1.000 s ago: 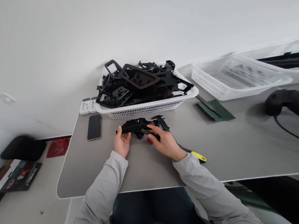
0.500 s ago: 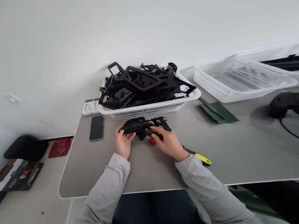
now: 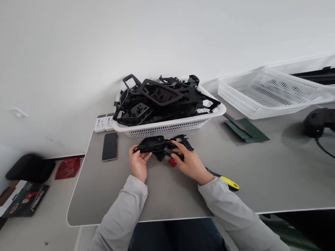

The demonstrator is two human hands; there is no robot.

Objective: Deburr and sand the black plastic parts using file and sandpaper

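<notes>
My left hand (image 3: 138,165) is closed around the left end of a black moulded plastic part (image 3: 151,144), thumb in front and fingers behind. The part is held just in front of a basket, with a ribbed bracket-like end pointing right. My right hand (image 3: 193,166) pinches a short dark stick-like piece (image 3: 174,153) against the right half of the part. Whether that piece is a tool or belongs to the part, I cannot tell. Below the fingers lies a small red object (image 3: 172,163). Beside my right wrist rests a yellow-and-black handle (image 3: 230,183); its other end is partly hidden.
A white basket (image 3: 167,128) heaped with black plastic parts stands behind my hands. To its left are a phone (image 3: 109,146) and two small white boxes (image 3: 104,123). Rightward are more white baskets (image 3: 250,110), dark green sheets (image 3: 248,130) and a black corded device (image 3: 315,122).
The whole view has shifted slightly, so everything appears a little lower. Both hands keep their hold on the black part, with hardly any movement.
</notes>
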